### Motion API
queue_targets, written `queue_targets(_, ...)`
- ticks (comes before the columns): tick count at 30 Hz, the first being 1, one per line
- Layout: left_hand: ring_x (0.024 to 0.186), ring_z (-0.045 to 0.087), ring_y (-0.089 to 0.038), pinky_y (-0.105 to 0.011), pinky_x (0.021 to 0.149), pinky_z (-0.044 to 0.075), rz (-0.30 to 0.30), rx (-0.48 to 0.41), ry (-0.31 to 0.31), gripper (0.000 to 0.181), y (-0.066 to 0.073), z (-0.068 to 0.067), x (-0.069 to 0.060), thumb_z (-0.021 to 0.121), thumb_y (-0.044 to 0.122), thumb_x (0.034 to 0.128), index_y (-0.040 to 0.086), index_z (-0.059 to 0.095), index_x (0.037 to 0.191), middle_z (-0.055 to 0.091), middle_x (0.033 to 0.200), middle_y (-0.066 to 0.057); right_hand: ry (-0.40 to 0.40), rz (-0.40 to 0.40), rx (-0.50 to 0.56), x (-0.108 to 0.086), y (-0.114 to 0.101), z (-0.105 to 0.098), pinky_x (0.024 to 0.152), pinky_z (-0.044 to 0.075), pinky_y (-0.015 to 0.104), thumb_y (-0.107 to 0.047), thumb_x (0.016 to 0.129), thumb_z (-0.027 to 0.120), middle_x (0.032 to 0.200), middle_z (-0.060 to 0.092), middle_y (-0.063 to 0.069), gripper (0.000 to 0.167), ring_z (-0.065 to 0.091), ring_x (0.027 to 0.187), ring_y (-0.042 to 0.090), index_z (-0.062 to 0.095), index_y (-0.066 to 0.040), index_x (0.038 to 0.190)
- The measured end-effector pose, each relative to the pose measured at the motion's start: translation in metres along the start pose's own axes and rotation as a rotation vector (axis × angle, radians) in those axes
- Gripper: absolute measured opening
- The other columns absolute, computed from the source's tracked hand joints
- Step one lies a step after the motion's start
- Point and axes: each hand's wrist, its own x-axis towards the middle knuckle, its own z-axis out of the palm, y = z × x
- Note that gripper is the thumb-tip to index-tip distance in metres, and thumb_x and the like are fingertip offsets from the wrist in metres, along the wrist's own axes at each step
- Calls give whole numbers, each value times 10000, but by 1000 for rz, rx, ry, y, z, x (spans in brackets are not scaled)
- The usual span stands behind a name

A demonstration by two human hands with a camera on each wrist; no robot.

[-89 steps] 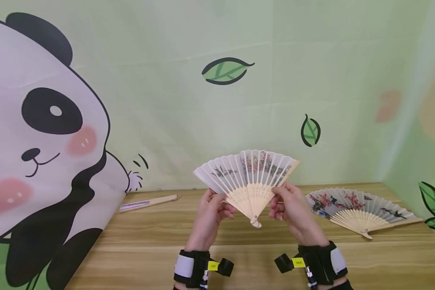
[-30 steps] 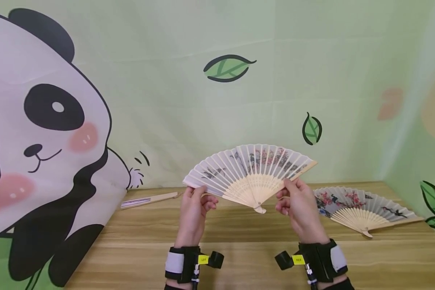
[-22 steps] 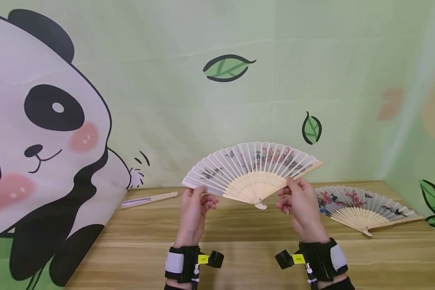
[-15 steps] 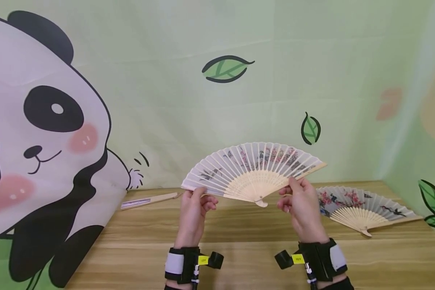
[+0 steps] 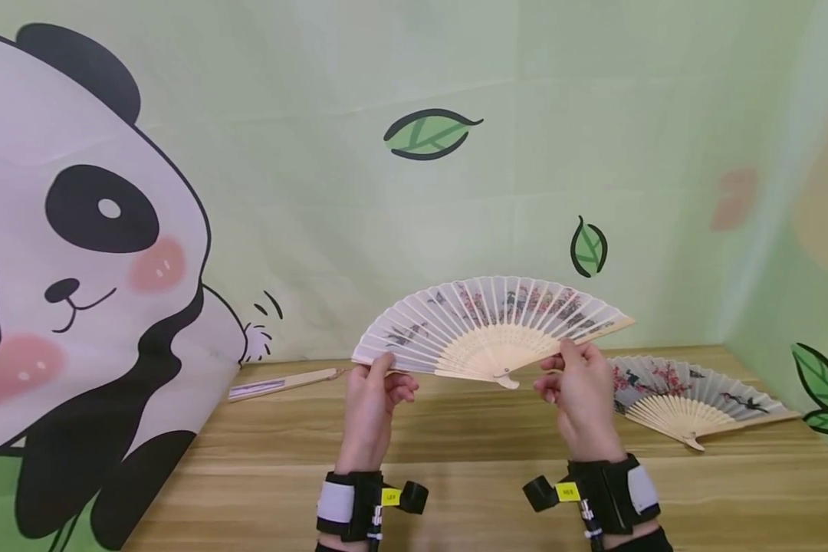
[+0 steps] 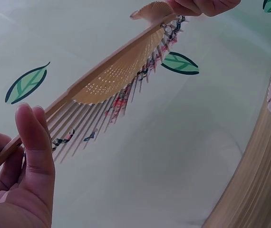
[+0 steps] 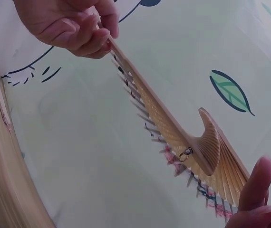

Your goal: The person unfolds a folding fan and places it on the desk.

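A spread fan [image 5: 479,330] with pale wooden ribs and printed flowers is held up above the wooden table. My left hand [image 5: 372,410] pinches its left outer rib near the end, thumb on top. My right hand [image 5: 586,395] pinches the right outer rib partway along. The fan's pivot end, with a small metal ring, points down between the hands; the left wrist view shows the fan [image 6: 111,76] nearly edge-on. In the right wrist view the fan [image 7: 164,114] slants between the left hand [image 7: 73,26] and the right fingertips [image 7: 259,190].
A second spread fan [image 5: 690,399] lies on the table [image 5: 469,491] at the right. One folded fan [image 5: 283,383] lies at the back left. Behind stands a green backdrop [image 5: 303,192] with printed leaves and a large panda.
Since the earliest frame, the held fan has been spread much wider, with my left hand moved left and my right hand slightly right. Lately it has shifted a little to the right.
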Motion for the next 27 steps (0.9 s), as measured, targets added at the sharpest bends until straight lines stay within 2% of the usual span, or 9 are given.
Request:
queue_targets(9, 566, 595, -138, -208, 491, 504, 43, 73, 45, 292, -3, 2, 0, 456, 190, 1041, -43, 570, 1175, 619, 743, -73, 100, -21, 74, -2, 4, 2, 446, 387, 202, -254, 1067, 383, 791, 521, 38, 221, 552, 498, 119, 377, -79, 934)
queue_targets(15, 541, 585, -143, -212, 468, 493, 71, 78, 85, 214, -3, 6, 0, 493, 146, 1014, -32, 566, 1108, 594, 699, -70, 131, -33, 73, -3, 2, 2, 452, 399, 205, -258, 1065, 393, 795, 524, 39, 210, 563, 504, 116, 385, -88, 942)
queue_targets(20, 532, 580, -146, -210, 455, 484, 94, 82, 112, 182, -4, 7, 3, 510, 95, 989, -10, 547, 1133, 594, 712, -73, 150, -70, 83, -7, 5, 1, 441, 394, 203, -256, 1064, 396, 794, 525, 48, 213, 570, 491, 113, 391, -85, 937)
queue_targets(24, 532, 581, -146, -211, 454, 482, 72, 114, 119, 149, -9, 6, 6, 508, 71, 972, -1, 502, 1103, 594, 717, -74, 191, -85, 96, -11, 14, -5, 426, 391, 202, -239, 1061, 399, 752, 527, 43, 231, 560, 464, 102, 371, -79, 896)
queue_targets(27, 528, 579, -139, -215, 453, 488, 22, 174, 116, 117, -18, 4, 6, 506, 60, 961, -11, 479, 1050, 598, 728, -95, 215, -71, 78, -14, 22, -16, 416, 382, 191, -225, 1058, 391, 722, 535, 21, 222, 555, 450, 90, 365, -83, 889)
